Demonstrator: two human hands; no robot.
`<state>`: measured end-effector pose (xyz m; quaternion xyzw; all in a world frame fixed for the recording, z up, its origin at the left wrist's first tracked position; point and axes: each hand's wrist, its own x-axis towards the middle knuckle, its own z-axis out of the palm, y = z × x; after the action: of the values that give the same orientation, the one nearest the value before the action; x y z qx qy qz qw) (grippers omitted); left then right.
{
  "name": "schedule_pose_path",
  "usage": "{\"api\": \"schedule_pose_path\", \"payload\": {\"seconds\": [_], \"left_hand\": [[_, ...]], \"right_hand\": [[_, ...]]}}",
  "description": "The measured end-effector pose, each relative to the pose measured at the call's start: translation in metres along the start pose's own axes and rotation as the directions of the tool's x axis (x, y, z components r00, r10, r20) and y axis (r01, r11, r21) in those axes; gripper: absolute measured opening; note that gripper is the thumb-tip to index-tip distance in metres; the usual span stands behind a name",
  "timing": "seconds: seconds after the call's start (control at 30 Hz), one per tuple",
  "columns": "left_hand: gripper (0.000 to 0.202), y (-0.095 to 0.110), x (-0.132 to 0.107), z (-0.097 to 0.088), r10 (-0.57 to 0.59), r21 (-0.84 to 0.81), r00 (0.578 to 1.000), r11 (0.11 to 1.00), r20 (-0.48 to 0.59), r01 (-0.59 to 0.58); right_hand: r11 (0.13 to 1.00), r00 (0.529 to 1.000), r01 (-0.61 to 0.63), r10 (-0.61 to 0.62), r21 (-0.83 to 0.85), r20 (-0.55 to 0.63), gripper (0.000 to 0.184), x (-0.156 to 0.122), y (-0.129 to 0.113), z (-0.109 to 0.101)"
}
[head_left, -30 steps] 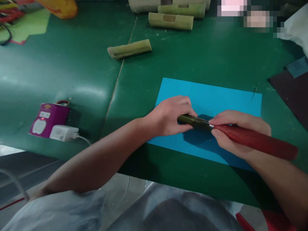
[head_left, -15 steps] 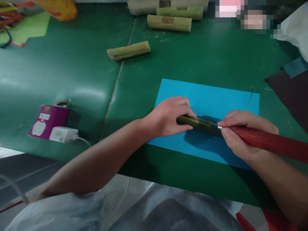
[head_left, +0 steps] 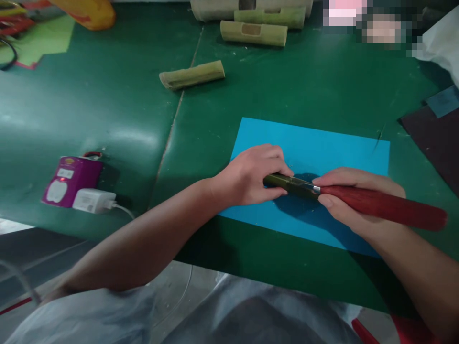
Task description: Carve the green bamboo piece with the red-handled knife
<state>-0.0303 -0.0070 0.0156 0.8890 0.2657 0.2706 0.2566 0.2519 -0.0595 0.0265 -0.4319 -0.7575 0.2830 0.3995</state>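
A dark green bamboo piece (head_left: 292, 184) lies on a blue paper sheet (head_left: 322, 153) on the green table. My left hand (head_left: 251, 174) is closed around the left end of the bamboo and holds it down. My right hand (head_left: 353, 200) is closed on a tool with a long red handle (head_left: 390, 208). The tool's small metal tip rests on the bamboo at about its right end. The red handle sticks out to the right past my wrist.
Several pale bamboo sections (head_left: 192, 75) lie at the back of the green table (head_left: 107, 105). A purple box (head_left: 70, 180) with a white charger (head_left: 93, 200) sits near the left front edge. Dark sheets (head_left: 435, 138) lie at the right. Coloured paper and a yellow object (head_left: 89, 12) are far left.
My right hand pulled the red-handled tool to the right along the bamboo, then pushed it back left to about where it started. The left hand stayed put.
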Motion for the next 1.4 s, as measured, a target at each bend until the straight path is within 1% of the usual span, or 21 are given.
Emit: {"api": "schedule_pose_path", "payload": {"seconds": [0.13,0.27,0.5,0.67,0.8,0.9,0.97,1.07,1.17,1.4], "left_hand": [[0.016,0.0,0.0,-0.001,-0.001,0.0,1.0,1.0,0.008,0.001],[0.015,0.0,0.001,-0.001,-0.034,0.01,0.999,0.999,0.028,0.034],[0.015,0.001,0.001,0.0,-0.042,0.008,0.999,0.999,0.029,0.042],[0.014,0.0,0.001,0.0,-0.028,0.007,0.999,1.0,0.018,0.028],[0.015,-0.001,0.001,-0.001,-0.028,0.005,0.999,1.0,0.03,0.028],[0.014,-0.001,0.0,-0.001,-0.023,0.002,0.999,1.0,0.024,0.023],[0.014,0.0,0.0,-0.001,-0.015,0.002,1.0,1.0,0.014,0.015],[0.015,0.0,0.0,-0.002,-0.01,0.002,1.0,1.0,0.018,0.01],[0.015,0.0,0.0,-0.002,-0.009,0.003,1.0,1.0,0.023,0.009],[0.015,0.0,0.0,-0.002,-0.01,0.01,1.0,1.0,0.025,0.01]], "right_hand": [[1.0,1.0,-0.013,0.013,-0.012,0.02,0.014,0.001,0.001,0.001],[1.0,1.0,-0.005,0.005,-0.013,0.022,0.014,0.001,0.002,0.002],[1.0,0.999,0.014,-0.015,0.009,0.042,0.016,0.001,0.001,0.002],[0.999,0.999,0.024,-0.024,-0.025,0.03,0.013,0.001,0.0,0.005],[0.997,0.998,0.063,-0.064,-0.036,-0.014,0.009,0.006,-0.005,0.006],[0.994,0.995,0.095,-0.095,-0.048,0.001,0.012,0.009,-0.009,0.003],[0.997,0.997,0.074,-0.074,-0.03,-0.017,0.015,0.009,-0.011,0.002],[1.0,0.997,0.011,-0.009,0.029,-0.082,0.019,0.005,-0.011,0.001],[0.997,0.995,-0.027,0.034,0.068,-0.094,0.021,0.0,-0.009,0.002],[0.995,0.994,0.006,0.005,0.102,-0.109,0.019,-0.002,-0.008,0.002]]}}
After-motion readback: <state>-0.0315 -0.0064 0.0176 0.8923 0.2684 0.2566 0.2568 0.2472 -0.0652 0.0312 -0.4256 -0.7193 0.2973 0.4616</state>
